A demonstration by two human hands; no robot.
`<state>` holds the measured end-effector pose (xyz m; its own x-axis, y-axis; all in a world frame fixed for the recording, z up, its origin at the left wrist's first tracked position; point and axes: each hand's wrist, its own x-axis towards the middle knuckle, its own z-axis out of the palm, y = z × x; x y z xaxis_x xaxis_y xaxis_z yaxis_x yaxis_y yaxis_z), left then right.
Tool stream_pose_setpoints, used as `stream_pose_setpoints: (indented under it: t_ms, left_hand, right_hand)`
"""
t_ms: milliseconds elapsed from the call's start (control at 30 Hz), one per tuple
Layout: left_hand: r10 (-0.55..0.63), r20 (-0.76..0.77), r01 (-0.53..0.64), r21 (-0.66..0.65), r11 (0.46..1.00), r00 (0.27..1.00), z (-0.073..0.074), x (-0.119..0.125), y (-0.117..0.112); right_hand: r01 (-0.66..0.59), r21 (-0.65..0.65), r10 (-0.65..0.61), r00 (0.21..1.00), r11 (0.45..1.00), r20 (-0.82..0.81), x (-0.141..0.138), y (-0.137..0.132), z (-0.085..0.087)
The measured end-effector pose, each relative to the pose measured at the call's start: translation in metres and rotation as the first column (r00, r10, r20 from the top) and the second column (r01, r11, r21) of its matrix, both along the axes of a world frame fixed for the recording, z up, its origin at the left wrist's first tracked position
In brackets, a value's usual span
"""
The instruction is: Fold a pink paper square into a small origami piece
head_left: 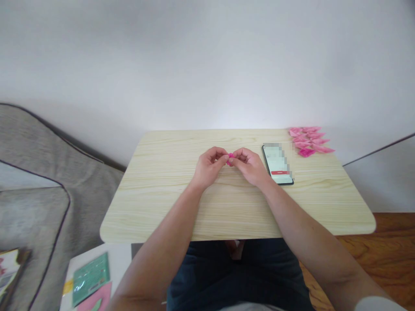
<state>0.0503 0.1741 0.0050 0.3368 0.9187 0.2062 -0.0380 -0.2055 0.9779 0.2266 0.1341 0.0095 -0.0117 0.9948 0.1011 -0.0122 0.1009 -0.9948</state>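
Over the middle of the table, my left hand (213, 165) and my right hand (249, 165) meet fingertip to fingertip. Between them is a small bright pink crumpled piece (230, 160) that looks like crepe paper. Thumb and forefinger of each hand pinch it from opposite sides. Most of the piece is covered by the fingers, so its full shape is hidden. A phone (278, 165) with a lit screen lies flat just right of my right hand. Beyond it, at the back right, several pink folded paper pieces (313, 139) lie in rows.
The pale wooden table (155, 190) stands against a white wall (207, 65). A grey sofa (87, 190) is on the left. Low at the left, a green packet (91, 278) and a pink sheet (97, 300) rest on a white surface. Wooden floor (394, 255) shows at the right.
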Motion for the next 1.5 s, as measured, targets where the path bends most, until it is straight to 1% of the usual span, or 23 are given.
stream_pose_setpoints:
  t_ms: [67,200,300,400,500,667,800,967,1033,1200,1367,1500]
  left_hand:
    - [0.003,0.011,-0.003,-0.019,1.0,1.0,0.0,0.001,-0.001]
    - [0.047,0.022,-0.046,-0.026,0.999,0.999,0.001,0.004,-0.005]
    - [0.032,0.057,-0.03,-0.026,0.999,0.998,0.003,0.005,-0.009]
    - [0.007,0.089,-0.003,-0.047,0.999,0.996,0.007,0.006,-0.014]
    - [-0.009,0.079,0.014,-0.065,0.998,0.997,0.012,0.009,-0.02]
    - [0.01,0.018,-0.008,-0.073,0.997,1.0,0.019,0.011,-0.035]
    - [-0.001,-0.003,0.001,-0.118,0.993,1.0,0.02,0.01,-0.05]
    - [-0.03,0.019,0.033,-0.178,0.984,0.999,0.018,0.007,-0.069]
    - [-0.034,0.025,0.038,-0.185,0.982,0.999,0.018,0.007,-0.075]
    - [-0.019,-0.027,0.014,-0.171,0.985,0.999,0.022,0.006,-0.087]
    - [0.002,-0.082,-0.015,-0.161,0.987,0.997,0.024,0.006,-0.093]
    - [0.006,-0.079,-0.019,-0.158,0.987,0.997,0.024,0.006,-0.096]
  right_hand:
    - [-0.01,-0.028,0.009,1.0,1.0,-0.016,-0.001,-0.002,0.001]
    - [-0.005,-0.054,0.008,0.998,0.999,0.059,-0.003,-0.009,0.007]
    - [0.026,-0.077,-0.02,0.996,0.997,0.087,-0.005,-0.016,0.012]
    - [0.048,-0.102,-0.038,0.995,0.994,0.097,-0.006,-0.023,0.014]
    - [0.08,-0.094,-0.068,0.99,0.992,0.124,-0.007,-0.031,0.013]
    - [0.124,-0.068,-0.111,0.979,0.99,0.173,-0.008,-0.048,0.015]
    - [0.112,-0.097,-0.093,0.979,0.989,0.184,-0.008,-0.061,0.017]
    - [0.045,-0.244,-0.038,0.999,0.969,0.035,-0.008,-0.074,0.018]
    - [0.044,-0.271,-0.039,0.999,0.961,0.025,-0.008,-0.079,0.02]
    - [0.03,-0.29,-0.001,0.995,0.957,0.099,-0.005,-0.087,0.022]
    - [0.033,-0.227,0.02,0.974,0.973,0.226,-0.002,-0.093,0.019]
    - [0.047,-0.244,0.006,0.977,0.969,0.212,-0.004,-0.094,0.021]
